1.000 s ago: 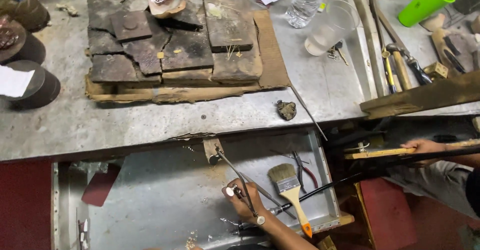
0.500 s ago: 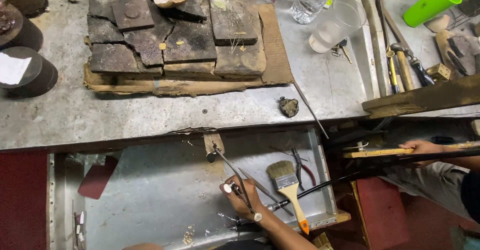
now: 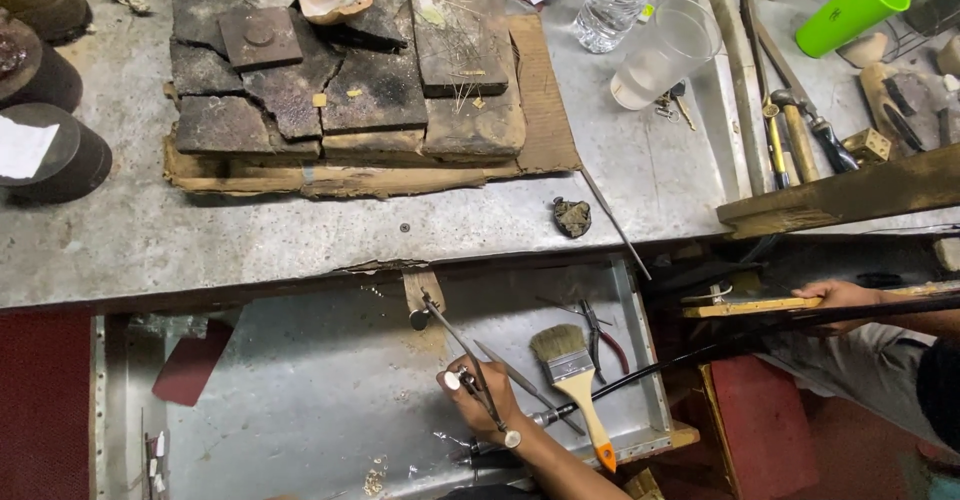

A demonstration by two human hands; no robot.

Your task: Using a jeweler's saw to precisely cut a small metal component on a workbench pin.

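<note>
My left hand (image 3: 478, 400) is low in a metal drawer tray (image 3: 300, 400) under the bench edge. It is closed around a thin metal saw frame (image 3: 455, 345) whose far end reaches a small wooden peg (image 3: 422, 288) at the bench front. A flat paintbrush (image 3: 572, 375) with an orange-tipped handle lies just right of this hand. My right hand (image 3: 840, 295) rests at the far right on a wooden strip (image 3: 750, 307), beside a long black rod (image 3: 700, 355).
Dark, charred blocks (image 3: 350, 90) sit on cardboard on the grey bench. A plastic bottle (image 3: 615, 5), a clear cup (image 3: 660, 55), a green cup (image 3: 850, 10) and hand tools (image 3: 790, 120) stand to the right. Red-handled pliers (image 3: 600, 335) lie in the tray.
Both hands stay almost where they were. Only the view shifts slightly.
</note>
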